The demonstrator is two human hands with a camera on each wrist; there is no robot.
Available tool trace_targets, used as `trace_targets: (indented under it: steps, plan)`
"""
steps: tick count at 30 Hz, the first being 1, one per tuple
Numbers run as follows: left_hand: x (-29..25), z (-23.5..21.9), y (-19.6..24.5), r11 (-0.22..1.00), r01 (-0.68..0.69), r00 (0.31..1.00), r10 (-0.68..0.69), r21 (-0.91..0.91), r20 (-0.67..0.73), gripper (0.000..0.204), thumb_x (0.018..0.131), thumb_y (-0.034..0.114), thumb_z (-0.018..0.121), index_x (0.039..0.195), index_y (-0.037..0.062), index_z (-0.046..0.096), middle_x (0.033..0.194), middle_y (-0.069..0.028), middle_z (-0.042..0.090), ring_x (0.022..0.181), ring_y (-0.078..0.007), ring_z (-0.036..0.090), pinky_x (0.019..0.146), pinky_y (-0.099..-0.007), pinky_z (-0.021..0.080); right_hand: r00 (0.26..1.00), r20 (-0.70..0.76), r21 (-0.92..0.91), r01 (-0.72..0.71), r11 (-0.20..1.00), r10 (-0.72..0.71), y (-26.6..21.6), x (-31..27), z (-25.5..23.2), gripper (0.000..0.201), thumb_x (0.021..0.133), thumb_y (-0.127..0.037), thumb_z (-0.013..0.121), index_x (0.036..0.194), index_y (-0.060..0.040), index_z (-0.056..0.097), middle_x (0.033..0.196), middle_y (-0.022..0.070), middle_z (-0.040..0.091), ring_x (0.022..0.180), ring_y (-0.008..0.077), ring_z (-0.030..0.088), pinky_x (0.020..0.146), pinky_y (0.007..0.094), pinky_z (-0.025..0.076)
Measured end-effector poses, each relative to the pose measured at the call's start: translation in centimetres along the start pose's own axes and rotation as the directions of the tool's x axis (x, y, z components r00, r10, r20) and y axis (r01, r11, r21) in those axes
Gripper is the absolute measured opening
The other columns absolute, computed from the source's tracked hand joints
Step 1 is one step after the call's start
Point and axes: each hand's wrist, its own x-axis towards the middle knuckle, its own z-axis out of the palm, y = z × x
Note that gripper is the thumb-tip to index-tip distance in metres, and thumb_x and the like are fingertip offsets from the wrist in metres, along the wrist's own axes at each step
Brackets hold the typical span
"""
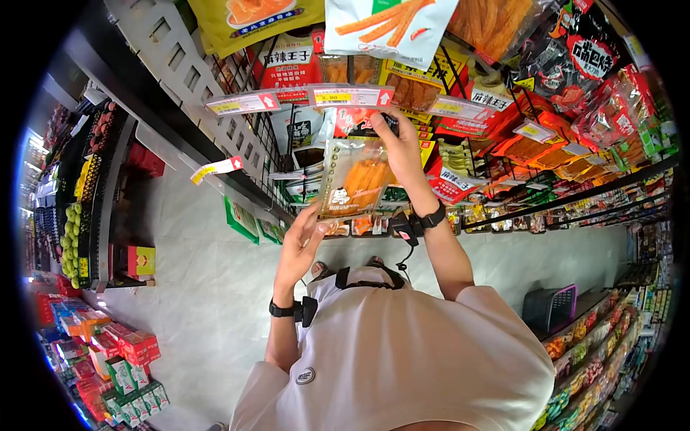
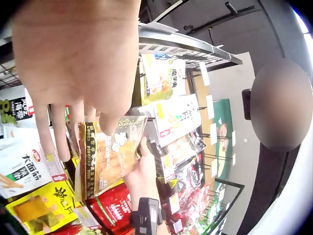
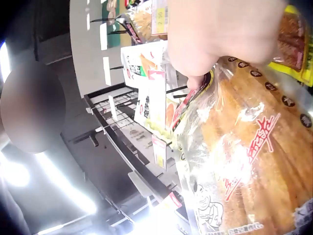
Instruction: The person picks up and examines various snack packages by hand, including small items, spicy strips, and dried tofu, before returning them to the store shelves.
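A clear snack packet (image 1: 353, 176) of orange-brown strips, with a red and black top, is held in front of the shelf rack. My right hand (image 1: 404, 147) grips it near the top, thumb on the front. In the right wrist view the packet (image 3: 254, 147) fills the lower right, its strips showing through the shiny film. My left hand (image 1: 296, 251) is at the packet's lower left corner, fingers extended. The left wrist view shows the left hand (image 2: 73, 63) with straight fingers beside the packet (image 2: 110, 156) and the thumb overlapping its edge.
Hanging snack bags, including a white bag (image 1: 388, 29) and a black bag (image 1: 582, 57), crowd the rack. Price tags (image 1: 350, 96) run along its hooks. A dark basket (image 1: 550, 310) is at right behind me. Stacked boxes (image 1: 133, 348) stand on the floor at left.
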Motion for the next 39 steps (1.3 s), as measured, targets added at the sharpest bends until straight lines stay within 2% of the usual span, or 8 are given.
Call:
trace_targets:
  steps: [8, 11, 14, 27, 31, 34, 38, 39]
  plan:
    - [-1.7, -2.9, 1.0, 1.000, 0.000, 1.000, 0.001, 0.026, -0.026, 0.049, 0.110, 0.009, 0.058, 0.157, 0.0015, 0.046, 0.154, -0.0142, 0.062, 0.133, -0.0270, 0.066, 0.112, -0.0418, 0.051, 0.990, -0.092, -0.092, 0.099, 0.991, -0.108, 1.7, 4.8, -2.3, 0.024, 0.103, -0.015, 0.066, 0.117, 0.0032, 0.070, 0.109, 0.0044, 0.072, 0.097, 0.0120, 0.066, 0.077, 0.0287, 0.054]
    - [-2.6, -4.5, 1.4, 0.998, 0.002, 1.000, -0.002, 0.056, 0.000, 0.047, 0.112, 0.011, 0.056, 0.157, 0.0000, 0.045, 0.155, -0.0162, 0.060, 0.132, -0.0260, 0.066, 0.109, -0.0378, 0.051, 0.961, 0.235, -0.056, 0.162, 0.985, -0.145, -1.9, 5.3, -0.5, 0.022, 0.097, -0.012, 0.074, 0.109, 0.0059, 0.075, 0.101, 0.0048, 0.076, 0.089, 0.0098, 0.069, 0.082, 0.0271, 0.055]
    - [-3.2, -6.3, 1.6, 0.995, -0.001, 1.000, 0.000, 0.096, 0.010, 0.044, 0.112, 0.010, 0.057, 0.154, -0.0005, 0.049, 0.152, -0.0155, 0.063, 0.130, -0.0258, 0.067, 0.109, -0.0385, 0.052, 0.957, 0.180, -0.306, 0.273, 0.912, -0.227, -0.5, 6.1, -1.1, 0.020, 0.092, -0.006, 0.077, 0.109, 0.0048, 0.075, 0.102, 0.0043, 0.077, 0.090, 0.0075, 0.068, 0.083, 0.0268, 0.056]
    - [-2.8, -10.4, 2.0, 0.983, 0.049, 0.983, -0.079, 0.176, 0.167, 0.038, 0.108, 0.003, 0.059, 0.146, 0.0052, 0.062, 0.144, -0.0083, 0.068, 0.127, -0.0229, 0.069, 0.104, -0.0364, 0.053, 0.910, -0.016, -0.457, 0.362, 0.812, -0.414, -1.4, 4.5, 1.7, 0.010, 0.092, -0.001, 0.070, 0.087, -0.0009, 0.061, 0.079, -0.0029, 0.058, 0.077, 0.0067, 0.053, 0.070, 0.0267, 0.044]
    - [-2.5, -10.2, 2.3, 0.980, 0.041, 0.980, -0.078, 0.197, 0.182, 0.040, 0.103, -0.002, 0.061, 0.143, 0.0031, 0.065, 0.136, -0.0125, 0.073, 0.123, -0.0253, 0.072, 0.102, -0.0381, 0.057, 0.966, -0.075, -0.120, 0.238, 0.964, -0.248, -1.0, 4.8, 1.4, 0.006, 0.097, -0.005, 0.066, 0.097, 0.0008, 0.065, 0.090, 0.0007, 0.065, 0.081, 0.0088, 0.061, 0.073, 0.0258, 0.051]
    - [-2.5, -10.4, 1.5, 0.979, 0.037, 0.971, -0.083, 0.202, 0.223, 0.040, 0.103, -0.002, 0.062, 0.142, 0.0033, 0.065, 0.135, -0.0121, 0.073, 0.123, -0.0249, 0.072, 0.101, -0.0380, 0.057, 0.953, 0.005, -0.198, 0.297, 0.934, -0.303, 0.3, 6.5, -0.2, 0.008, 0.096, -0.006, 0.067, 0.100, 0.0009, 0.067, 0.094, 0.0010, 0.066, 0.085, 0.0083, 0.063, 0.075, 0.0261, 0.052]
    - [-2.4, -10.4, 1.3, 0.971, 0.093, 0.948, -0.154, 0.220, 0.279, 0.035, 0.108, 0.002, 0.060, 0.143, 0.0049, 0.065, 0.139, -0.0104, 0.070, 0.126, -0.0241, 0.070, 0.101, -0.0368, 0.055, 0.986, 0.106, -0.101, 0.140, 0.985, -0.130, -0.5, 6.8, -1.5, 0.009, 0.096, -0.010, 0.069, 0.095, -0.0009, 0.067, 0.093, -0.0019, 0.064, 0.088, 0.0079, 0.059, 0.079, 0.0253, 0.047]
    - [-2.4, -10.4, 1.1, 0.971, 0.103, 0.944, -0.164, 0.217, 0.286, 0.035, 0.108, 0.002, 0.059, 0.142, 0.0051, 0.065, 0.138, -0.0102, 0.071, 0.125, -0.0238, 0.070, 0.102, -0.0370, 0.055, 0.959, 0.165, -0.288, 0.269, 0.919, -0.230, -0.5, 7.2, -1.4, 0.012, 0.097, -0.013, 0.070, 0.092, -0.0024, 0.066, 0.094, -0.0012, 0.066, 0.086, 0.0072, 0.061, 0.077, 0.0255, 0.050]
